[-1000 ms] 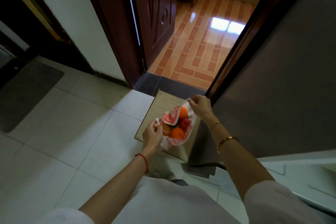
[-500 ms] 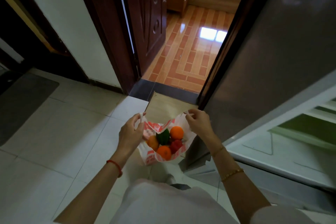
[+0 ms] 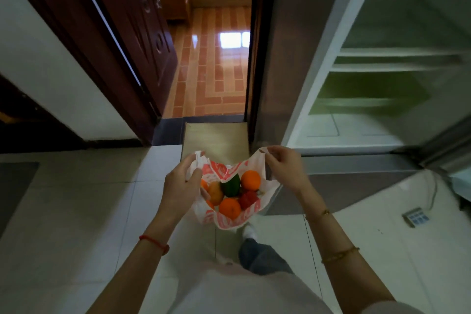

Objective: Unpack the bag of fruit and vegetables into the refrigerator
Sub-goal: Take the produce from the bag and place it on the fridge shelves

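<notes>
The only print I can see is the red lettering on the white plastic bag (image 3: 230, 219) that I hold low in the middle of the frame, and it is too crumpled and blurred to read. The small grey device (image 3: 416, 217) on the floor at lower right shows only unreadable marks.

Single head view: looks forward-down from standing height, hands (image 3: 229, 181) close below, floor (image 3: 76, 211) beyond.

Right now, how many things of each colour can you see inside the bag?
Orange: 3, the orange, a second orange and a duller orange fruit
Green: 1, the green vegetable
Red: 1, the red one
Total: 5 in plain sight in the bag; more may hide underneath.
</notes>
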Demonstrator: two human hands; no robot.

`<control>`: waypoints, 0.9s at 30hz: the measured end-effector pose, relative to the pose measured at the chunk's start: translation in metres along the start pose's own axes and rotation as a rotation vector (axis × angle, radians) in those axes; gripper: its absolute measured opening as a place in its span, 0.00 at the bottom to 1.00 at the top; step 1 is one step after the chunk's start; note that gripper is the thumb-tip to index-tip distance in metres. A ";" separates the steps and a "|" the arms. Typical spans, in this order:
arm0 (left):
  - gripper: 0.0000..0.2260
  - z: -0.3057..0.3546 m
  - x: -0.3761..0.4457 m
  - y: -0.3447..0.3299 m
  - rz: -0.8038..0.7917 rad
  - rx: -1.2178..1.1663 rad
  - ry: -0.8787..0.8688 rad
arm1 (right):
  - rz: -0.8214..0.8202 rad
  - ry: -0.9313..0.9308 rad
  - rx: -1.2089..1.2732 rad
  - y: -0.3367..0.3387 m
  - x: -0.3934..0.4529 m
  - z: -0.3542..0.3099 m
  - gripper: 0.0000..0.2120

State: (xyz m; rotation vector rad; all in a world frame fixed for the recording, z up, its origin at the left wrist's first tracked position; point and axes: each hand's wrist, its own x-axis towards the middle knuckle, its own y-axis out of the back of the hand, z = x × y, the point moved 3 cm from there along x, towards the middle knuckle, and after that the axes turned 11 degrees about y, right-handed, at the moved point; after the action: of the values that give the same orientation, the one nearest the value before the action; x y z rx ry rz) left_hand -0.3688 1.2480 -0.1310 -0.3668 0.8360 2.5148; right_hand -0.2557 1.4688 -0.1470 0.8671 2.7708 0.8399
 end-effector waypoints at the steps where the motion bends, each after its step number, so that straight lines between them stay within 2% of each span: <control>1: 0.16 0.002 -0.007 -0.001 -0.020 -0.005 -0.013 | 0.027 0.000 0.019 0.006 -0.010 -0.001 0.12; 7: 0.16 0.025 -0.044 -0.015 -0.154 -0.023 -0.155 | 0.190 -0.046 0.050 0.054 -0.064 -0.008 0.11; 11: 0.16 0.048 -0.062 -0.036 -0.227 -0.016 -0.190 | 0.281 -0.055 0.073 0.094 -0.090 -0.009 0.12; 17: 0.11 0.106 -0.099 -0.078 -0.263 -0.065 -0.283 | 0.406 -0.020 0.070 0.167 -0.111 -0.005 0.12; 24: 0.12 0.182 -0.134 -0.129 -0.338 -0.177 -0.371 | 0.400 0.116 -0.029 0.258 -0.098 -0.004 0.12; 27: 0.13 0.208 -0.130 -0.151 -0.311 -0.218 -0.377 | 0.406 0.170 -0.072 0.295 -0.081 0.001 0.13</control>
State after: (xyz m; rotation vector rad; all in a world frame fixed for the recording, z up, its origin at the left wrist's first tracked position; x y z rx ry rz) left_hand -0.2026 1.4391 0.0059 -0.0759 0.3309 2.2809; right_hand -0.0435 1.6250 0.0079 1.4354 2.7208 1.1126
